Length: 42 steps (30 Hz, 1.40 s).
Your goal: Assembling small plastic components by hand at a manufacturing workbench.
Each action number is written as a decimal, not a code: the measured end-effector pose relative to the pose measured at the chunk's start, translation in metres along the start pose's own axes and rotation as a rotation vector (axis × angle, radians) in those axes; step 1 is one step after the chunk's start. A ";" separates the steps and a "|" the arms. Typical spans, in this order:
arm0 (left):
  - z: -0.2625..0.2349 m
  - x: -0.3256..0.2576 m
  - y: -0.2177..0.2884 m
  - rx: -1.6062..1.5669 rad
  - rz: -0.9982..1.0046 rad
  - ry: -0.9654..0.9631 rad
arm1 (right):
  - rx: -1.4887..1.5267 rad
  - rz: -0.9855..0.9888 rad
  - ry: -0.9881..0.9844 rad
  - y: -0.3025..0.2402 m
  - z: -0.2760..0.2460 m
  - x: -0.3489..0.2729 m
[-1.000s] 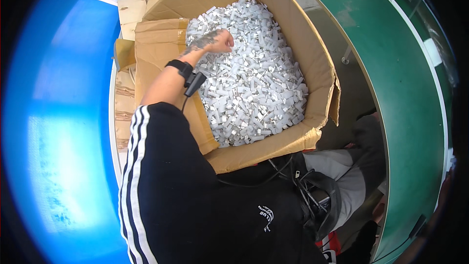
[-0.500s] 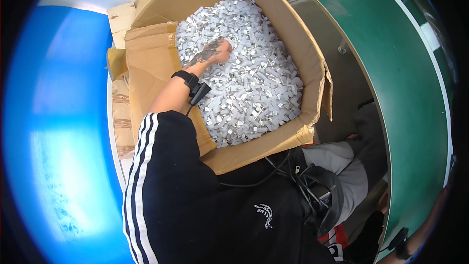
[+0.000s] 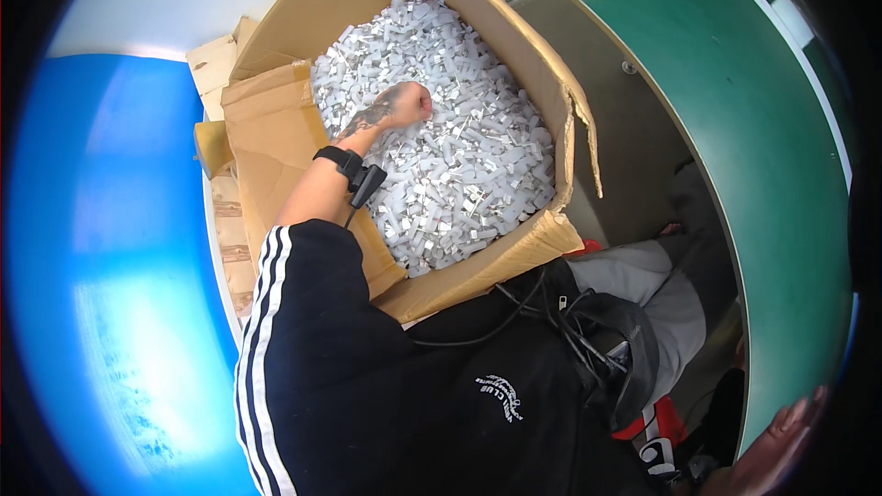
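Note:
My left hand (image 3: 407, 105) is over the heap of small white plastic pieces with metal ends (image 3: 469, 161) in a large cardboard box (image 3: 542, 50). Its fingers are curled closed, and what they hold, if anything, is hidden. A black strap with a small device (image 3: 354, 174) is round the left wrist. At the lower right rim of the picture, my right hand (image 3: 785, 434) is by the edge of the green tabletop (image 3: 781, 220). Its fingertips look stretched out and apart, dim and partly cut off; no object shows in them.
A folded cardboard flap (image 3: 271, 124) lies along the box's left side, beside pale wooden boards (image 3: 228, 220). A bright blue surface (image 3: 119, 248) fills the far left. Black cables (image 3: 560, 331) hang in front of my body, near the box's front edge.
The box and heap sit slightly further left in the picture as the view shifts. My left hand stays over the pieces, now somewhat blurred. More of my right hand's fingers show by the tabletop edge.

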<state>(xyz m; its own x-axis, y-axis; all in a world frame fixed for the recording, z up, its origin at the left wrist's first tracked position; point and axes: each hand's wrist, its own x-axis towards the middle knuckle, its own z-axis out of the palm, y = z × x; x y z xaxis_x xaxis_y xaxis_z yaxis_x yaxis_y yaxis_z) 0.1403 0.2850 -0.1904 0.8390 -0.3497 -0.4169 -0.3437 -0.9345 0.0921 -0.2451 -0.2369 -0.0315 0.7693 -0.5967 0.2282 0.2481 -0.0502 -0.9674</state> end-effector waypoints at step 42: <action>-0.093 -0.104 0.378 -0.339 1.411 0.571 | 0.306 0.009 -0.220 0.071 0.085 -0.007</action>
<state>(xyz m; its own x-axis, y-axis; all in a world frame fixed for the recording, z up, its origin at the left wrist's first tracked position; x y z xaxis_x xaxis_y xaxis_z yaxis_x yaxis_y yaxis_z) -0.0377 -0.0383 -0.0276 0.0012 -0.8295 0.5585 -0.9212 0.2164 0.3235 -0.1828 -0.1684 -0.0929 0.8721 -0.4076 0.2706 0.3798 0.2154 -0.8996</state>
